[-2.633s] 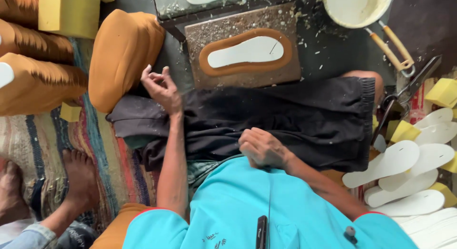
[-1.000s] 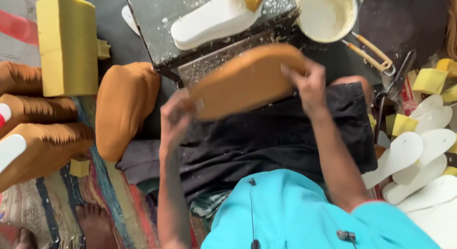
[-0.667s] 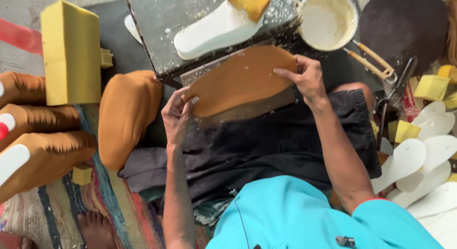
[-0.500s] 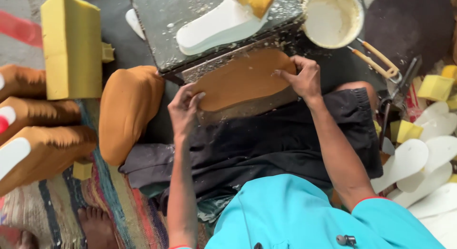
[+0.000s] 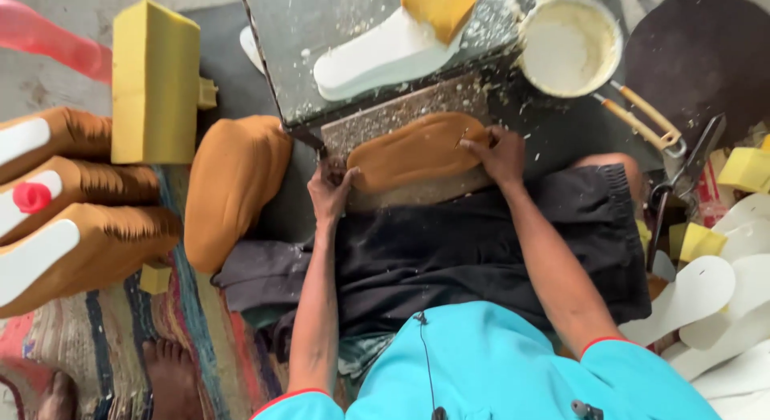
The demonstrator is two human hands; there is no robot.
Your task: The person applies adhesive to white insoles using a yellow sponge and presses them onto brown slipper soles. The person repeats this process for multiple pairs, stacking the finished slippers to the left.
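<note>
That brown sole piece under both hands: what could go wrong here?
The brown sole piece lies on a small board with both hands pressing its ends: left hand, right hand. It might shift off line. The open pot of white paste stands close and could smear. Scissors lie near the right arm.

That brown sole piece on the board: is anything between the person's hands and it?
Nothing visible. The left hand presses one end of the brown sole piece and the right hand presses the other end.

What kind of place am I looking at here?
Probably a small footwear workshop on the floor: both hands press a tan sole-shaped piece onto a work slab, white cut-out insoles are piled beside it, and a bowl of pale glue stands nearby.
</note>
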